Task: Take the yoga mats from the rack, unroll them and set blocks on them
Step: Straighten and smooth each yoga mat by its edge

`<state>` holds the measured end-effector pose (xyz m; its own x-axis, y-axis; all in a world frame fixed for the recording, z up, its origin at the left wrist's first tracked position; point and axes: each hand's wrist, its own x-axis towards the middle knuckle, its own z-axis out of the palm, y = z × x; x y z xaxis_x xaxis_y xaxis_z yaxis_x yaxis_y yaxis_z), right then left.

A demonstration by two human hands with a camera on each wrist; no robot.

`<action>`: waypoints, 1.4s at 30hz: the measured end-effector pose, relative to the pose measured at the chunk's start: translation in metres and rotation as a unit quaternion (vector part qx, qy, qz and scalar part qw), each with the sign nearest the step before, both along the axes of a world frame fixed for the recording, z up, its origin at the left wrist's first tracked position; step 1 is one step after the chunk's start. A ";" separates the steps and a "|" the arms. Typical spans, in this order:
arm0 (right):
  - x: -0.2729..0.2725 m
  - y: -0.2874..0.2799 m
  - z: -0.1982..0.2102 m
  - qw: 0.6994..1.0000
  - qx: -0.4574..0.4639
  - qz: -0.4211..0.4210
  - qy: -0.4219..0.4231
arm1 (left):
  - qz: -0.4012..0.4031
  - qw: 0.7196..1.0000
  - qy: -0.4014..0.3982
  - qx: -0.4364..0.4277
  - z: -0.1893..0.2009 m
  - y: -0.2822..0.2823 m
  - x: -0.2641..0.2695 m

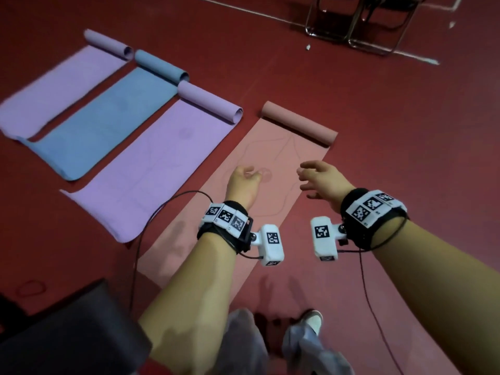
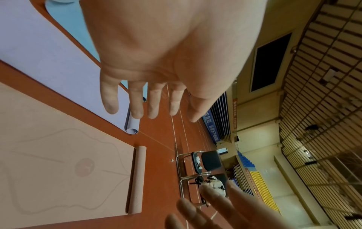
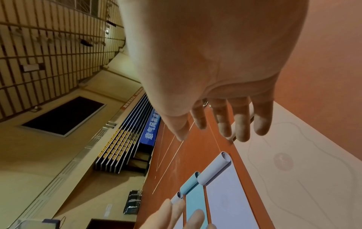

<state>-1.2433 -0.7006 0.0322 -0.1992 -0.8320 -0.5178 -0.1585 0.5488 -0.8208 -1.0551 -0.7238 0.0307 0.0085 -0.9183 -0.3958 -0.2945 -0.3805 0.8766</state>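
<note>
Both hands are hanging empty with fingers spread, left hand [image 1: 243,182] and right hand [image 1: 322,180], above the pink mat [image 1: 259,169]. Four mats are lying side by side on the red floor [image 1: 392,117]: two purple, one blue [image 1: 105,120], one pink, far ends rolled.

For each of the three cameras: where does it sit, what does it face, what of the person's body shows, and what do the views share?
Head: worn on the head, looks forward and down at four mats on the red floor; both forearms, left hand, right hand, legs and shoes show.
Left wrist: looks along the left palm past the pink mat to chairs; right fingertips intrude.
Right wrist: looks along the right palm toward the stands; left fingertips intrude.
Shared: all three show the pink mat, the blue mat, and both empty hands.
</note>
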 end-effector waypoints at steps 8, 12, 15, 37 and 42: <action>-0.101 -0.125 0.018 0.996 -0.010 0.090 0.019 | 0.085 0.996 0.008 0.007 0.005 -0.086 -0.098; -0.124 -0.214 0.013 0.991 -0.020 0.132 0.028 | 0.130 0.991 0.003 0.003 -0.008 -0.160 -0.127; -0.142 -0.275 0.009 0.988 -0.014 0.148 0.029 | 0.144 0.989 0.004 0.014 -0.015 -0.220 -0.149; -0.284 -0.668 -0.008 0.911 0.007 0.411 0.041 | 0.392 0.919 -0.018 0.024 -0.029 -0.521 -0.325; -0.258 -0.701 -0.029 0.862 0.036 0.504 0.049 | 0.493 0.869 0.003 0.046 -0.044 -0.513 -0.327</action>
